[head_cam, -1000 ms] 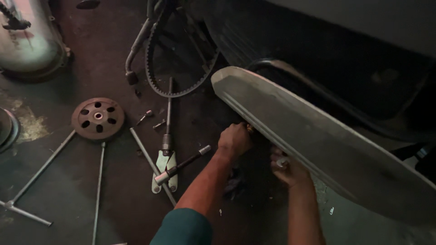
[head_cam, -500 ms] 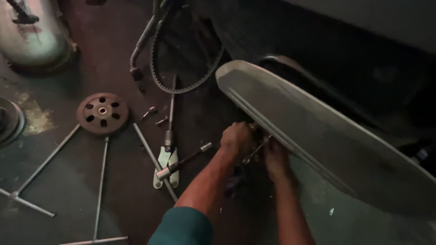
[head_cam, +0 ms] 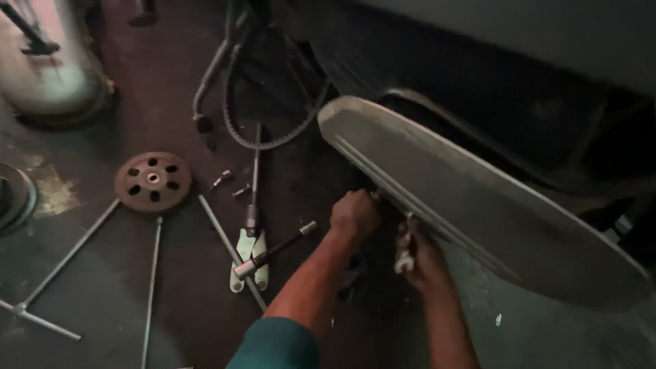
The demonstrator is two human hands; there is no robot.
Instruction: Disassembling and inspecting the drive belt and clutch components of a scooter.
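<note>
- Two hands are being seen: the left hand (head_cam: 354, 213) and the right hand (head_cam: 425, 263), both closed at the underside of the panel.
- One long grey panel (head_cam: 478, 205) is being counted.
- One small pale tool (head_cam: 403, 251) is being held in the right grip.
- One round rusty pulley wheel (head_cam: 152, 181) is being shown on the floor.
- One toothed belt (head_cam: 273, 140) is being counted.
- One socket wrench (head_cam: 273, 249) is being seen.
- One pale-handled tool (head_cam: 249, 256) is being seen.
- Two small bolts (head_cam: 221, 180) are being counted.
- One cross wrench (head_cam: 41, 301) is being seen.
</note>
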